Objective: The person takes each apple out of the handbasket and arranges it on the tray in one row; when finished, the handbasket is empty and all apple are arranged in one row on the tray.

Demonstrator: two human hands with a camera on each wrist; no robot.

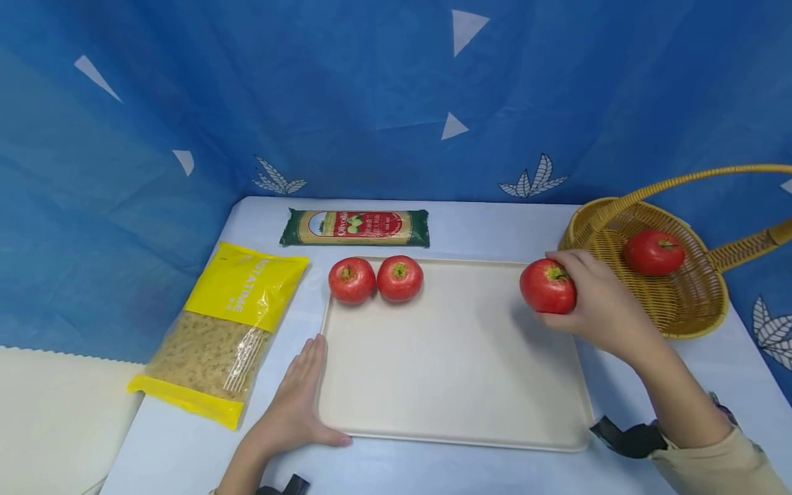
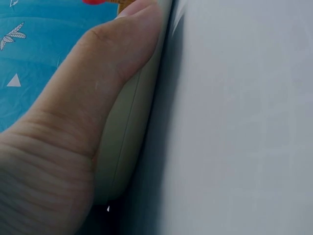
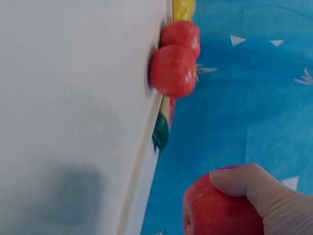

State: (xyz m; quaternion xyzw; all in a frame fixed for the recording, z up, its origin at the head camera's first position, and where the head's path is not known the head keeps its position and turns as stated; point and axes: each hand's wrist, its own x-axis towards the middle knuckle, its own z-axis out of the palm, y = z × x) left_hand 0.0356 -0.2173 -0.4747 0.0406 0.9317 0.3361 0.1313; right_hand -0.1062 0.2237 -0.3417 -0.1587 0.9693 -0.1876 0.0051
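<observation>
My right hand [image 1: 597, 299] grips a red apple [image 1: 547, 286] above the right side of a cream tray [image 1: 445, 371]. In the right wrist view the thumb lies across that apple [image 3: 220, 208], and a shadow falls on the tray. Two more red apples [image 1: 352, 280] sit side by side in the tray's far left corner. At the near left corner my left hand [image 1: 291, 405] rests against the tray's edge, fingers straight along the left side and thumb on the front rim. The left wrist view shows the thumb [image 2: 93, 83] along the tray's side.
A wicker basket [image 1: 699, 323] with a tall handle stands at the right, one red apple [image 1: 654, 252] inside. Behind the tray lies a green-ended spaghetti packet [image 1: 359, 227]. A yellow bag of pasta [image 1: 223, 330] lies left of the tray. A blue curtain [image 1: 371, 103] hangs behind the table.
</observation>
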